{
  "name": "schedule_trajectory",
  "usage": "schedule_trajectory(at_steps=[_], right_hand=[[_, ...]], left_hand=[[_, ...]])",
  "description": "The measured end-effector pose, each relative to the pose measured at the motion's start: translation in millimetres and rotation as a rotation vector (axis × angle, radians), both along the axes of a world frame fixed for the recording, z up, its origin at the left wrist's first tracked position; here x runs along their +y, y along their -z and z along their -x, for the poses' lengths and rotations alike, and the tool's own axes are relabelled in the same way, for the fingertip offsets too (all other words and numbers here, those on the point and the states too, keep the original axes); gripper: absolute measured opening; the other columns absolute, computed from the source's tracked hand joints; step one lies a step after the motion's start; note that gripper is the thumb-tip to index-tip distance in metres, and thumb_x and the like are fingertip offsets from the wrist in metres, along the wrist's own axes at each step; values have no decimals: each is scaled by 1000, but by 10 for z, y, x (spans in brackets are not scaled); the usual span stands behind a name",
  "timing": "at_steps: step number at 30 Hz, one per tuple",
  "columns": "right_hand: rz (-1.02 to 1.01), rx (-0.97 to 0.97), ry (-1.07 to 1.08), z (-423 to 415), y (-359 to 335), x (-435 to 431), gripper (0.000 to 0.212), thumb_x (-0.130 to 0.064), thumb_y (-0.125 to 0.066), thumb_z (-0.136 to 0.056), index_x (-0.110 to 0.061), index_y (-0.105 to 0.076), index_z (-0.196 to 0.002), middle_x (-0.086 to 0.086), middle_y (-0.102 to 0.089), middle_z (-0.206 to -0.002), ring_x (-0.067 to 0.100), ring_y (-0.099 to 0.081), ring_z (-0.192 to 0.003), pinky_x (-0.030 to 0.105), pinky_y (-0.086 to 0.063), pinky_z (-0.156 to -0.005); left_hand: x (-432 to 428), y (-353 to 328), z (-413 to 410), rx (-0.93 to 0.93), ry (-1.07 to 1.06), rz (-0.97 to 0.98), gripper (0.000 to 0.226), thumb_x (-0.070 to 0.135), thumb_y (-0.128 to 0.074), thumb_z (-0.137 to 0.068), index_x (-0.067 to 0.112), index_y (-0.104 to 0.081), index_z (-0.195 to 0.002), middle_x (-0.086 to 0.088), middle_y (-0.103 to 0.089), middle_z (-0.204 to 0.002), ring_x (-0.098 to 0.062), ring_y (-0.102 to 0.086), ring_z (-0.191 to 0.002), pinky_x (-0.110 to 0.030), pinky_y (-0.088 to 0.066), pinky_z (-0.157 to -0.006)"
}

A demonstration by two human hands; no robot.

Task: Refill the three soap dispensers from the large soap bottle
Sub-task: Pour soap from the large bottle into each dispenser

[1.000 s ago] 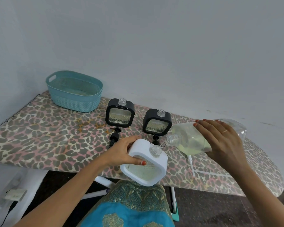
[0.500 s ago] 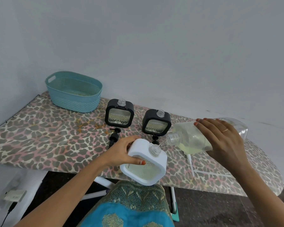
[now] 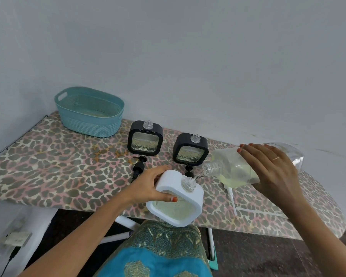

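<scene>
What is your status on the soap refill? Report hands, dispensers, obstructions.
Left hand grips white dispenser, tilted. Right hand tips large soap bottle, thin stream entering dispenser neck. Two black dispensers uncapped behind. Nothing blocks the pour.

Open board [image 3: 48, 166] left-centre; basket [image 3: 88, 124] back-left; black dispenser [image 3: 145, 137], pump [image 3: 138, 168] block centre.

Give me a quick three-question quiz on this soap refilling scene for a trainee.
1. True or false: the right hand tilts the large soap bottle toward the white dispenser.
2. Which hand holds the white dispenser? A left hand, B right hand, C neither.
3. How many black dispensers stand uncapped on the ironing board?
Key: 1 true; 2 A; 3 two.
</scene>
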State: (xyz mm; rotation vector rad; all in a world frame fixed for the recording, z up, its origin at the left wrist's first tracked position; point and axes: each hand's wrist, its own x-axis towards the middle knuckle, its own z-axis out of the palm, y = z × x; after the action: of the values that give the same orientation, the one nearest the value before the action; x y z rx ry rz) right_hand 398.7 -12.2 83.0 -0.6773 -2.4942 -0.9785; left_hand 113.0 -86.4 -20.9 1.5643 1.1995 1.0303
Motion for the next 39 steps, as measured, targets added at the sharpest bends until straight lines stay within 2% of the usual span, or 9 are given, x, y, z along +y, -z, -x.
schedule_trajectory(at_steps=[5,8,13,17,19,21,27,35,39], right_hand=[[-4,-2,-4,-4,-3,3,82,-8,-91,-45,-8,-50,-116,14,-69,-108,32,-68,-94,45,-51,-82],[-2,-6,-2,-19,3,10,82,-7,-90,-45,-8,-50,-117,14,-68,-109,31,-67,-96,45,-51,-83],[-1,-17,1,-24,-7,7,85,-7,-91,-43,-8,-49,-118,14,-68,-109,32,-67,-96,45,-51,-83],[3,-17,8,-23,-9,3,85,-6,-90,-43,-8,-49,-118,14,-68,-110,32,-67,-97,45,-51,-83],[2,-17,11,-28,-6,4,85,-6,-90,-44,-8,-49,-118,14,-68,-110,32,-67,-97,45,-50,-84],[4,-21,14,-32,-6,4,85,-8,-91,-44,-8,-49,-118,14,-68,-111,32,-67,-97,45,-50,-84],[0,-26,16,-29,-16,2,86,-8,-91,-43,-8,-49,-118,14,-68,-110,32,-67,-97,45,-51,-83],[-14,-17,-3,-23,-45,7,83,-3,-89,-44,-7,-50,-117,14,-68,-109,32,-67,-96,45,-51,-82],[-4,-27,4,-36,-46,9,87,-4,-90,-40,-7,-50,-117,14,-68,-110,32,-67,-97,45,-51,-83]], left_hand=[[15,-6,-12,4,-1,-5,51,17,-85,-61,32,-55,-99,9,-61,-97,3,-59,-91,-10,-48,-77],[10,-1,-19,11,-7,-2,50,11,-82,-64,32,-54,-98,8,-60,-97,5,-58,-90,-9,-47,-76],[8,6,-19,19,-8,-9,49,13,-83,-63,31,-54,-98,7,-60,-99,2,-58,-91,-9,-47,-77],[6,6,-21,7,0,-14,51,27,-85,-57,33,-55,-99,7,-61,-98,1,-59,-91,-11,-48,-77],[6,8,-25,-10,-4,-12,54,40,-80,-51,34,-55,-99,8,-62,-97,0,-60,-91,-13,-50,-77],[3,11,-27,-21,-5,-12,55,44,-77,-49,34,-55,-99,8,-63,-96,0,-60,-90,-14,-50,-77],[-7,11,-31,-27,-2,-16,57,45,-77,-49,35,-54,-100,9,-61,-99,1,-60,-92,-11,-49,-77],[-10,46,-38,-53,-12,-2,59,44,-78,-48,33,-56,-102,8,-62,-101,-5,-61,-93,-19,-52,-80],[-18,48,-46,-79,-13,4,57,40,-80,-51,29,-57,-102,6,-63,-100,-3,-62,-91,-16,-51,-77]])
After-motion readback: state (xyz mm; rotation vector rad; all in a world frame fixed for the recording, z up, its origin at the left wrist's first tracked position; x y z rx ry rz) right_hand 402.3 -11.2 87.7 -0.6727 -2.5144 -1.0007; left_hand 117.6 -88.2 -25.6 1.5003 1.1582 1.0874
